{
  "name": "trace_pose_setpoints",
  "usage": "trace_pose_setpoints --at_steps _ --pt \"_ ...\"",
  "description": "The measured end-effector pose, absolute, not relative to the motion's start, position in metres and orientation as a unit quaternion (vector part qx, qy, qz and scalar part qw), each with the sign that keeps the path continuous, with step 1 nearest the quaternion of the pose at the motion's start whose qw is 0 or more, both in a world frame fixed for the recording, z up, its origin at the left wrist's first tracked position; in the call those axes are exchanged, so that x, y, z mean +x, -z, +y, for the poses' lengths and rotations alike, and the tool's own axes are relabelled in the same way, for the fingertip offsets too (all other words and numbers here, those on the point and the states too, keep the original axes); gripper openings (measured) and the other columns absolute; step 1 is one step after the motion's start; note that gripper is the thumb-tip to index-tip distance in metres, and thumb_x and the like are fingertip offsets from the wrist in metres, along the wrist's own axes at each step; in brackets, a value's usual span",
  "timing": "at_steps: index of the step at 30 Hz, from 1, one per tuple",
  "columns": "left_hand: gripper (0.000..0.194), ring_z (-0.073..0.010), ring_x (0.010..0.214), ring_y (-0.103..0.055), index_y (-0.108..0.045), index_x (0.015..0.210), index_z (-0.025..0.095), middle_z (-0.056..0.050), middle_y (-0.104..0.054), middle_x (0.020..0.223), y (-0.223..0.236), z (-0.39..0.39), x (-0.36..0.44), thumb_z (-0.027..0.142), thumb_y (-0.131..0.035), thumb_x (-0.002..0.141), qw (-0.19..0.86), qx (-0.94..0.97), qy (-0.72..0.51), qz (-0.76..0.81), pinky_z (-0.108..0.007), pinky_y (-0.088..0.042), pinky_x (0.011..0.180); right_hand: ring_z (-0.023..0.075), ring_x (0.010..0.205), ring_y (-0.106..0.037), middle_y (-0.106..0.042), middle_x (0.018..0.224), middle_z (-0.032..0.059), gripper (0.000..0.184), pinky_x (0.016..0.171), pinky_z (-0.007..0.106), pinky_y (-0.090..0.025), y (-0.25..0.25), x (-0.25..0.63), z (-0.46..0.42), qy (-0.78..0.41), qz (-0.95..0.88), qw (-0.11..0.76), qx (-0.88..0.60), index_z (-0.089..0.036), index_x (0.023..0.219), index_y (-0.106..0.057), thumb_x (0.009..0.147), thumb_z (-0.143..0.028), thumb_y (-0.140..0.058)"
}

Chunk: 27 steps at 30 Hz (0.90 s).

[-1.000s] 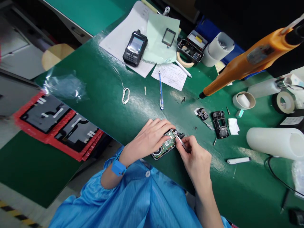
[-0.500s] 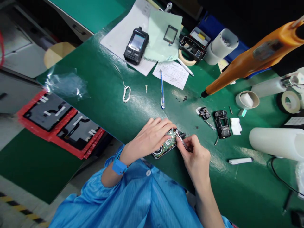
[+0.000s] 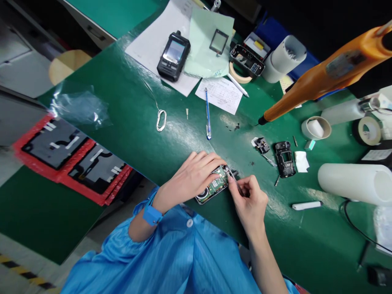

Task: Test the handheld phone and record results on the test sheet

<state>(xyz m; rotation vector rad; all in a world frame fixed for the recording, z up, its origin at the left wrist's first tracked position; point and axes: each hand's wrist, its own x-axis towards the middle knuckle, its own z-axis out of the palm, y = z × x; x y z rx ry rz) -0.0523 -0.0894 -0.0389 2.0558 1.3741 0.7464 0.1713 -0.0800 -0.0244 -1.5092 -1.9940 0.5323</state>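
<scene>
An opened handheld radio (image 3: 216, 185) with a green circuit board and a round speaker lies by the bench's near edge. Across its top sits my left hand (image 3: 194, 175), fingers along the far side and thumb over the board, gripping it. My right hand (image 3: 249, 200) pinches metal tweezers (image 3: 235, 181), whose tips reach the radio's upper right end. What the tips touch is too small to make out. A black stub sticks out of the radio beyond the tweezers. My left fingers hide part of the board.
An orange electric screwdriver (image 3: 309, 83) hangs at the right. Near it lie a black housing (image 3: 284, 159), a small black module (image 3: 261, 145) and a white pen-like tool (image 3: 307, 205). A blue pen (image 3: 208, 114), coiled white cord (image 3: 161, 120) and assembled radio (image 3: 174, 56) lie farther back.
The tweezers and my right hand have tilted slightly, with the tips still at the same end of the radio. My left hand keeps its place. The whole view shifts a little.
</scene>
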Motion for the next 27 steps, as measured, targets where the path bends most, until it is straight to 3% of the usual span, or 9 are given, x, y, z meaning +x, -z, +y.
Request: trace_pose_setpoints --at_steps 6,10,13,21,27 --pt "0.031 -0.0249 0.121 -0.071 -0.067 0.145 0.018 -0.009 -0.078 0.137 0.039 -0.089 -0.055 0.028 -0.05 0.121 0.291 0.748 -0.323 0.501 -0.038 -0.052 0.102 0.0108 0.05 -0.046 -0.055 0.061 -0.0067 0.045 0.05 0.024 -0.037 0.016 0.187 -0.08 -0.238 -0.688 0.333 -0.599 -0.023 0.086 -0.065 0.108 -0.062 -0.071" --pt "0.035 -0.0215 0.125 -0.073 -0.065 0.146 0.017 -0.009 -0.08 0.136 0.038 -0.093 -0.06 0.019 -0.04 0.122 0.322 0.708 -0.366 0.511 -0.037 -0.055 0.108 0.0131 0.055 -0.056 -0.065 0.068 -0.0032 0.038 0.056 0.025 -0.047 0.014 0.198 -0.082 -0.224 -0.7 0.334 -0.59 -0.022 0.099 -0.075 0.11 -0.057 -0.07" --pt "0.035 -0.0199 0.119 -0.077 -0.065 0.146 0.02 -0.006 -0.084 0.127 0.037 -0.099 -0.067 0.019 -0.041 0.121 0.342 0.677 -0.391 0.522 -0.036 -0.058 0.106 0.0144 0.061 -0.063 -0.072 0.076 0.0 0.034 0.059 0.026 -0.052 0.01 0.201 -0.085 -0.218 -0.734 0.311 -0.562 -0.023 0.101 -0.078 0.113 -0.052 -0.067" --pt "0.03 -0.0209 0.112 -0.078 -0.069 0.144 0.022 -0.005 -0.086 0.124 0.039 -0.117 -0.087 0.021 -0.053 0.119 0.318 0.705 -0.366 0.518 -0.038 -0.059 0.103 0.0122 0.061 -0.063 -0.073 0.082 -0.0005 0.018 0.058 0.024 -0.049 -0.003 0.188 -0.081 -0.21 -0.822 0.239 -0.473 -0.022 0.107 -0.075 0.116 -0.033 -0.063" --pt "0.028 -0.0232 0.119 -0.076 -0.066 0.143 0.022 -0.007 -0.082 0.133 0.03 -0.131 -0.087 0.024 -0.06 0.115 0.282 0.721 -0.343 0.531 -0.039 -0.056 0.103 0.0122 0.067 -0.072 -0.077 0.085 0.0002 0.02 0.062 0.023 -0.049 -0.007 0.177 -0.084 -0.202 -0.858 0.195 -0.43 -0.022 0.107 -0.071 0.119 -0.032 -0.059"
